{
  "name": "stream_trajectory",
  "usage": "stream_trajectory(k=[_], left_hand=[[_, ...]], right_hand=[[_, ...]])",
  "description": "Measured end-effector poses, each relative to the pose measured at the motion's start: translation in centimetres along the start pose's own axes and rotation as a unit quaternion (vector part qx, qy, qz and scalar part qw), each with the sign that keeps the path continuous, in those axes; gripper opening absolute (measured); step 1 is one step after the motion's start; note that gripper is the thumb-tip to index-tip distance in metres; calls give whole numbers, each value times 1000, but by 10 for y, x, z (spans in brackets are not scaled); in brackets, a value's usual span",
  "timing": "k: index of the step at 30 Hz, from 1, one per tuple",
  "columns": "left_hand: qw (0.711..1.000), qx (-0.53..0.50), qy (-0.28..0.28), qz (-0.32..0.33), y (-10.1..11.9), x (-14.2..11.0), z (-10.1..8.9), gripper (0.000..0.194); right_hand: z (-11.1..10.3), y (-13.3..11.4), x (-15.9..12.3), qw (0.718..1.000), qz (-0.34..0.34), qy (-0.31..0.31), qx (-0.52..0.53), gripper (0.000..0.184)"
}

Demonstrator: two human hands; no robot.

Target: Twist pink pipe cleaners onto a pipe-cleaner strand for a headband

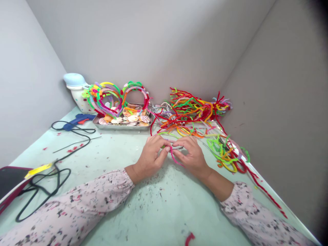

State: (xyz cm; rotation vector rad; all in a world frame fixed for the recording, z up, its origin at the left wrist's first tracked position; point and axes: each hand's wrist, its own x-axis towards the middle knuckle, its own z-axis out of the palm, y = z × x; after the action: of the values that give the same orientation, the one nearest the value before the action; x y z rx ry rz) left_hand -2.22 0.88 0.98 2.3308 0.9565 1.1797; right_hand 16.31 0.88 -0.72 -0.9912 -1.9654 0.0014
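Observation:
My left hand (153,155) and my right hand (191,154) meet at the middle of the pale green table (143,212), fingertips pinched together. Between them runs a pink pipe cleaner (175,159), which curls down under my right fingers. Both hands are closed on it, and a thin grey piece shows between the fingertips. Just beyond the hands lies a big tangle of coloured pipe cleaners (191,111). More green, orange and red ones (227,155) lie right of my right hand.
A metal tray (123,127) with shells and several wrapped headbands (115,97) stands at the back. A blue glue gun (77,120) with a black cord (57,171) lies left. A white and blue jar (77,90) sits in the corner. A dark red-edged case (10,182) is at far left.

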Motion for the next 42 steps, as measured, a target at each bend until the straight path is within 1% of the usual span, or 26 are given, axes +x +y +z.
stream_trajectory(k=[6, 12, 18, 25, 32, 36, 42], left_hand=[[1000, -3, 12, -16, -1, 1, 0, 16], [1000, -16, 0, -22, -3, 1, 1, 16], [999, -31, 9, -25, -2, 1, 1, 16], [999, -33, 0, -33, -3, 2, 2, 15], [998, -37, -11, -43, -1, 1, 2, 15], [998, -37, -6, -43, -1, 1, 2, 15], [998, -36, -16, -41, -2, 1, 2, 16]], right_hand=[[1, -1, -1, 1000, 0, -3, 1, 13], [1, 0, -2, 1000, 6, -8, -3, 17], [0, -4, -1, 1000, 2, -1, -9, 16], [-1, -5, 0, 1000, 1, 6, -4, 21], [0, -5, -1, 1000, 4, -1, -7, 18], [-1, -8, 0, 1000, 9, -2, -2, 19], [-3, -10, 0, 999, 27, 6, 26, 15]])
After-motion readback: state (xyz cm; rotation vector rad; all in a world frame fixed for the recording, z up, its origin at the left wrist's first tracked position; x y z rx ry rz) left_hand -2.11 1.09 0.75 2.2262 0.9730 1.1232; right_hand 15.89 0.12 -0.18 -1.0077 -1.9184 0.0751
